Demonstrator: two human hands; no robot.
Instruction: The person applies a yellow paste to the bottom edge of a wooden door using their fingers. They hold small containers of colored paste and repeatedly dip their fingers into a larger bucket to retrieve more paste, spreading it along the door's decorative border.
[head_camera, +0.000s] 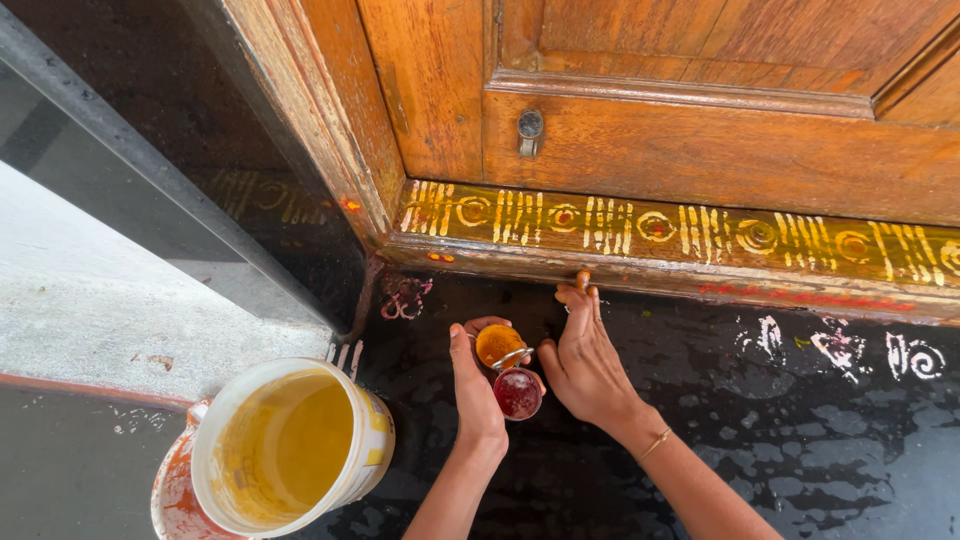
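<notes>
The left hand's (472, 385) grip is clamped on a joined pair of small round metal cups (507, 368), one holding orange-yellow powder, the other dark red. Just beside them, the right hand (585, 360) stretches an orange-tipped finger onto the painted wooden threshold (700, 240), its grip apart. A pale plastic bucket (285, 450), bottom edge cut off, stands on the wet black floor (800, 430).

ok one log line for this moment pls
left hand: holds twin powder cups | right hand: fingertip on painted door sill | bucket: left, yellow liquid | floor: wet
</notes>
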